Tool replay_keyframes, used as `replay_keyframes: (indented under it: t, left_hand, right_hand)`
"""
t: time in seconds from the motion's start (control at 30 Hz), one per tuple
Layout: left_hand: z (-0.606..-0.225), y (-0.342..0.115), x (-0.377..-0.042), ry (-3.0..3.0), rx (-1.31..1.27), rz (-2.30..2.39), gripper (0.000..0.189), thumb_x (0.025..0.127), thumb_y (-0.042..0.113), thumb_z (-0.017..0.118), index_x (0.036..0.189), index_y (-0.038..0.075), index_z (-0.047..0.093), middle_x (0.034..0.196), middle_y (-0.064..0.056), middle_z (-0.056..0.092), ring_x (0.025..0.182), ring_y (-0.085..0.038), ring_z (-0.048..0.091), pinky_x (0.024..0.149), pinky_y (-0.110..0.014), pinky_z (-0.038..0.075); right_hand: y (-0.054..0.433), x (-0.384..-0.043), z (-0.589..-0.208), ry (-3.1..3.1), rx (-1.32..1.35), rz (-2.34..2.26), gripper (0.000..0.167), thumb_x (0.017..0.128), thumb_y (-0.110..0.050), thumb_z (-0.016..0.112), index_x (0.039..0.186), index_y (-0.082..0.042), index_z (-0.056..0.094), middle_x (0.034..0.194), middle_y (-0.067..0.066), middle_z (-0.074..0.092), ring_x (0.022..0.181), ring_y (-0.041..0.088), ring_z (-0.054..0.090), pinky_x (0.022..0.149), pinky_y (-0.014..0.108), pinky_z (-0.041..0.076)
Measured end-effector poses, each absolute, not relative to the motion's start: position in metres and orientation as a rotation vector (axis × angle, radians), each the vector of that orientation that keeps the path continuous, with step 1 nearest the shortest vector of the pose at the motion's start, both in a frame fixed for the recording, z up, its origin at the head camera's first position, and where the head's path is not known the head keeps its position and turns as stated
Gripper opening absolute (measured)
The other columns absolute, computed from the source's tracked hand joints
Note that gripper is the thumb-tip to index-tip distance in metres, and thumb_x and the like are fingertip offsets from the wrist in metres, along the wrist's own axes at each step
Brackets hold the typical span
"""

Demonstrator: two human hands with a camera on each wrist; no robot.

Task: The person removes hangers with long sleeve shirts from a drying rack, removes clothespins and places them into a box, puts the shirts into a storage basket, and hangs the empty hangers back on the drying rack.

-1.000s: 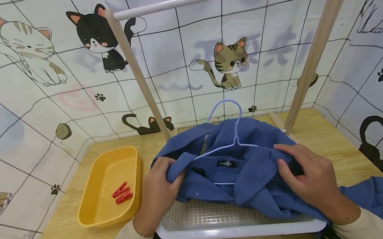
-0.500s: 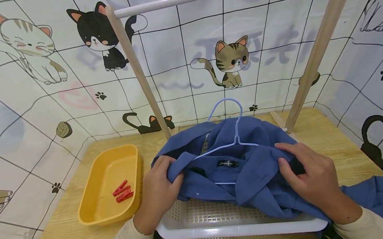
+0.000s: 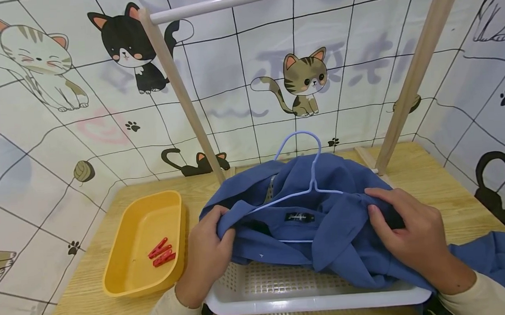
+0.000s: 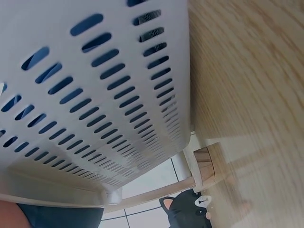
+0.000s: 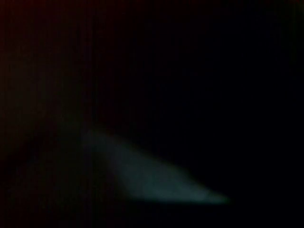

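A blue shirt [image 3: 344, 233] with a dark neck label lies bunched over a white perforated basket [image 3: 318, 304]. Its collar area faces up, and a light-blue hanger [image 3: 314, 173] runs inside the shoulders with the hook standing above the cloth. My left hand [image 3: 210, 248] grips the shirt's left edge near one hanger arm, thumb in front. On the other side, my right hand [image 3: 412, 235] pinches the cloth by the right shoulder between thumb and fingers. The left wrist view looks along the slotted basket wall [image 4: 109, 90], blue cloth showing through. The right wrist view is almost wholly dark.
A yellow tray [image 3: 141, 218] holding several red clothespins [image 3: 161, 253] stands at the left. Behind the basket rises a wooden rack with posts [image 3: 414, 84] and a white top rod [image 3: 229, 3]. A shirt sleeve [image 3: 494, 259] trails over the table at right.
My left hand has shifted slightly left and down with its fold of cloth, covering a little less of the hanger arm. My right hand stays nearly still.
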State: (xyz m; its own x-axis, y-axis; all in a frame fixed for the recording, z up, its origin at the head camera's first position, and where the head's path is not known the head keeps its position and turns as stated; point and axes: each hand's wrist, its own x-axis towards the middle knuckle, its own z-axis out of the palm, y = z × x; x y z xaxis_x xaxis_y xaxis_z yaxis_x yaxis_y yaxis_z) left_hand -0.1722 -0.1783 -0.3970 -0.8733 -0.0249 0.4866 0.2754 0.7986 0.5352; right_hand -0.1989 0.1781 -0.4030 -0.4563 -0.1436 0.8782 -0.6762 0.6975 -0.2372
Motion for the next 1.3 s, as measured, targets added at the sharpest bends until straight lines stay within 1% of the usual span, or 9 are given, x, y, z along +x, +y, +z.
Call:
replay_keyframes:
  t: [0.17,0.33,0.57,0.7,0.77,0.87,1.07,1.2,1.3]
  left_hand:
    - [-0.397,-0.181,-0.172,-2.497,-0.195,-0.935,0.016,0.085,0.004,0.059,0.098,0.013,0.064,0.079,0.000,0.062,0.071,-0.013,0.054,0.063,-0.027,0.046]
    - [-0.396,-0.183,-0.173,-2.443,-0.254,-1.043,0.020,0.086,0.000,0.054,0.093,0.014,0.066,0.073,0.002,0.059,0.065,-0.012,0.053,0.057,-0.025,0.043]
    - [-0.398,-0.186,-0.174,-2.353,-0.323,-1.172,0.025,0.087,-0.005,0.049,0.089,0.013,0.067,0.074,0.001,0.060,0.063,-0.011,0.053,0.056,-0.025,0.043]
    - [-0.399,-0.188,-0.176,-2.334,-0.326,-1.228,0.027,0.087,-0.005,0.048,0.088,0.013,0.068,0.073,0.001,0.059,0.062,-0.011,0.053,0.054,-0.025,0.042]
    - [-0.399,-0.188,-0.176,-2.331,-0.322,-1.240,0.028,0.088,-0.005,0.047,0.088,0.013,0.068,0.073,0.002,0.060,0.063,-0.010,0.053,0.055,-0.025,0.042]
    - [-0.399,-0.189,-0.177,-2.327,-0.317,-1.262,0.028,0.089,-0.005,0.047,0.088,0.013,0.069,0.072,0.003,0.059,0.062,-0.011,0.052,0.055,-0.025,0.042]
    - [-0.398,-0.191,-0.178,-2.314,-0.316,-1.326,0.029,0.089,-0.004,0.046,0.088,0.011,0.071,0.072,0.002,0.059,0.065,-0.012,0.052,0.058,-0.025,0.041]
    - [-0.399,-0.194,-0.180,-2.294,-0.325,-1.368,0.031,0.089,-0.005,0.045,0.087,0.010,0.071,0.071,0.001,0.059,0.065,-0.012,0.053,0.059,-0.025,0.041]
    - [-0.400,-0.194,-0.180,-2.279,-0.335,-1.383,0.032,0.089,-0.004,0.044,0.085,0.012,0.071,0.071,0.001,0.058,0.065,-0.012,0.053,0.060,-0.025,0.042]
  right_hand:
    - [0.178,-0.200,-0.403,-1.970,0.640,0.723,0.055,0.100,-0.047,0.048,0.107,0.000,0.073,0.084,0.014,0.071,0.070,0.023,0.064,0.091,0.000,0.036]
    - [0.179,-0.200,-0.402,-1.971,0.633,0.704,0.054,0.100,-0.047,0.047,0.108,0.000,0.074,0.085,0.014,0.072,0.068,0.025,0.064,0.083,0.004,0.042]
    - [0.179,-0.200,-0.403,-1.949,0.634,0.742,0.055,0.100,-0.047,0.048,0.106,0.003,0.073,0.086,0.018,0.071,0.070,0.027,0.063,0.093,0.000,0.035]
    - [0.179,-0.200,-0.404,-1.920,0.628,0.748,0.056,0.101,-0.046,0.049,0.105,0.005,0.072,0.087,0.019,0.071,0.071,0.028,0.063,0.092,0.000,0.036]
    - [0.179,-0.200,-0.404,-1.912,0.623,0.753,0.056,0.101,-0.046,0.050,0.105,0.005,0.072,0.087,0.020,0.071,0.073,0.023,0.064,0.092,0.000,0.036]
    - [0.179,-0.200,-0.405,-1.898,0.621,0.769,0.056,0.101,-0.046,0.051,0.105,0.005,0.072,0.086,0.020,0.071,0.081,0.008,0.064,0.092,0.000,0.036]
    - [0.178,-0.200,-0.403,-1.875,0.631,0.806,0.057,0.101,-0.047,0.052,0.104,0.007,0.071,0.085,0.022,0.069,0.098,-0.015,0.054,0.093,0.000,0.036]
    - [0.177,-0.199,-0.403,-1.874,0.631,0.811,0.057,0.101,-0.046,0.052,0.104,0.008,0.071,0.084,0.022,0.069,0.099,-0.016,0.053,0.093,0.000,0.037]
    - [0.177,-0.199,-0.404,-1.872,0.625,0.803,0.057,0.101,-0.046,0.052,0.104,0.007,0.072,0.084,0.022,0.069,0.091,-0.009,0.058,0.092,0.000,0.037]
